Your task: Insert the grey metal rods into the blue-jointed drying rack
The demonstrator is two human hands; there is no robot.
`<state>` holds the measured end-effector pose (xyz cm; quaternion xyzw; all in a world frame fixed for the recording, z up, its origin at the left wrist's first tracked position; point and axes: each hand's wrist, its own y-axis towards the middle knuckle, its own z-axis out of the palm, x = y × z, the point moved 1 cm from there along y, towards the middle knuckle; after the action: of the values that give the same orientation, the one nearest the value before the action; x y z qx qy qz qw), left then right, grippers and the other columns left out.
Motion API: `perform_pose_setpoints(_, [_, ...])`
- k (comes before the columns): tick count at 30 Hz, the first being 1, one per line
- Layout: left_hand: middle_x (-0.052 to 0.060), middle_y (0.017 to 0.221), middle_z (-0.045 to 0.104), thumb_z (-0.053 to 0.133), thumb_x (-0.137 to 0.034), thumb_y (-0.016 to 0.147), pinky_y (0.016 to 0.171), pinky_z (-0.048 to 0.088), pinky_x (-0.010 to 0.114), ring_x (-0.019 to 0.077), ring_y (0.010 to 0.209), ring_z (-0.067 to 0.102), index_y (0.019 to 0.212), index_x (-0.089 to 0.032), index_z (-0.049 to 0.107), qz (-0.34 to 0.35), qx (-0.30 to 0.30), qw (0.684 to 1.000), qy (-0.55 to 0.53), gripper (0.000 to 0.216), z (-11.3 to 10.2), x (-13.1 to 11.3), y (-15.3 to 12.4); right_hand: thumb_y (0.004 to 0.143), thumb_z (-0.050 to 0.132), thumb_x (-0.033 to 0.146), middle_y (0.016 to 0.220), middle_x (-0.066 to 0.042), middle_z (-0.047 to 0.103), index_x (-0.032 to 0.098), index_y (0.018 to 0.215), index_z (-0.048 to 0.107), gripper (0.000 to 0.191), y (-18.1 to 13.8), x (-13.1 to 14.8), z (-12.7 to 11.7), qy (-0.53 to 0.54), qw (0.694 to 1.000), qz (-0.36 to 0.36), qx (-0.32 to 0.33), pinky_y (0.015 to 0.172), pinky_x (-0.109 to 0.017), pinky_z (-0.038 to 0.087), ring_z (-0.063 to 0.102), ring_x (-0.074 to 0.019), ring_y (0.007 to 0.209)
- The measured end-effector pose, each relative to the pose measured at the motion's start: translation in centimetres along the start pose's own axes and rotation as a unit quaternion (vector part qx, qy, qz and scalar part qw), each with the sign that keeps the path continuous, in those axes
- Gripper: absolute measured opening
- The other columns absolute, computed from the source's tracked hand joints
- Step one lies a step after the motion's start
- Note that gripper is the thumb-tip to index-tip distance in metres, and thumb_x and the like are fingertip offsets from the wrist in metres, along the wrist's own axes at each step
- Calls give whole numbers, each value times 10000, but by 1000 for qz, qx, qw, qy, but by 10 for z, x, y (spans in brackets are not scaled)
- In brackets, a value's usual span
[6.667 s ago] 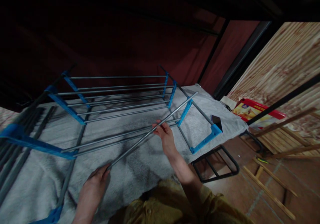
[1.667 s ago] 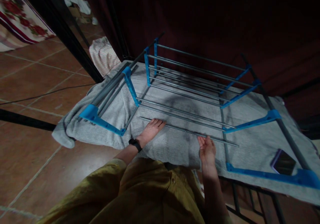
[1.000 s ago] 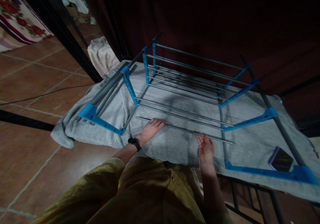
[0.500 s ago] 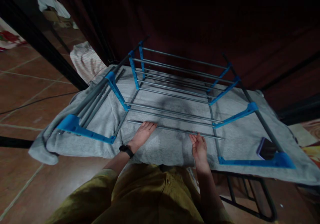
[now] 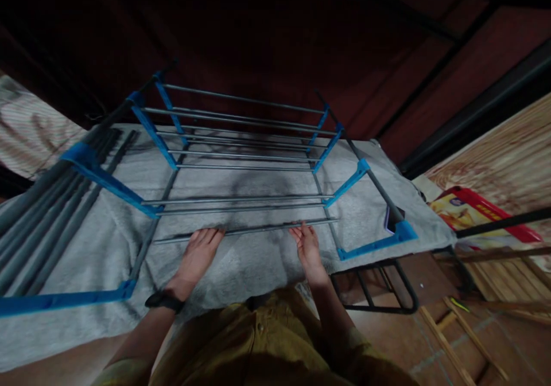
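A loose grey metal rod (image 5: 258,229) lies across a grey blanket (image 5: 241,265). My left hand (image 5: 196,257) lies flat with fingers stretched, fingertips touching the rod near its left part. My right hand (image 5: 306,245) is open, fingers extended, tips at the rod near its right part. Just beyond stands a rack of grey rods and blue plastic side pieces (image 5: 245,145), resting on the blanket.
A bundle of dark grey tubes (image 5: 47,202) lies at the left. A phone (image 5: 392,218) rests near a blue corner piece (image 5: 379,242) at right. A red box (image 5: 477,219), wooden slats (image 5: 465,328) and a black metal frame (image 5: 379,288) are at the lower right.
The rod went from held up in both hands to lying on the blanket under my fingertips. My view has swung to the right, bringing the red box and slats back in.
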<state>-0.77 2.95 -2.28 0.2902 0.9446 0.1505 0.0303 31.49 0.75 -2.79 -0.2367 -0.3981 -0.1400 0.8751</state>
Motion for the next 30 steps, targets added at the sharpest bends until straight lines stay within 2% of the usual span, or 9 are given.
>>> perform_pose_setpoints(7, [124, 1008, 683, 341, -213, 997, 925, 420, 440, 282, 965, 583, 1159, -151, 625, -41, -54, 998, -7, 333, -5, 1, 5, 792, 729, 284, 763, 32, 682, 247, 775, 543, 190, 9, 4, -1, 33, 999, -3, -15, 795, -338, 586, 684, -154, 740])
perform_pose_setpoints(16, [117, 903, 665, 344, -274, 999, 875, 422, 437, 301, 907, 595, 1106, -164, 614, -51, -42, 998, -1, 311, -1, 4, 3, 795, 743, 301, 708, 27, 667, 243, 712, 536, 230, 13, 5, 3, 29, 999, 5, -26, 781, -314, 580, 668, -143, 707])
perform_pose_setpoints(19, [120, 934, 667, 353, -239, 992, 891, 414, 432, 299, 936, 592, 1114, -168, 614, -50, -31, 998, 4, 297, 0, 5, 3, 782, 762, 309, 685, 30, 665, 243, 703, 537, 247, 11, 6, 5, 27, 999, 11, -18, 766, -308, 581, 665, -144, 692])
perform_pose_setpoints(24, [122, 1012, 674, 368, -200, 974, 938, 399, 443, 300, 1008, 588, 1161, -181, 606, -57, -26, 998, -1, 304, -3, 3, 5, 782, 772, 328, 785, 7, 717, 240, 758, 559, 232, 11, 10, 5, 33, 999, 9, -18, 761, -319, 587, 686, -153, 739])
perform_pose_setpoints(30, [128, 976, 677, 352, -237, 983, 913, 412, 452, 304, 967, 594, 1145, -182, 623, -60, -32, 997, -20, 320, -5, 2, 7, 771, 787, 321, 745, 21, 696, 241, 729, 544, 260, 13, 10, 4, 32, 999, 2, -17, 774, -320, 588, 682, -148, 730])
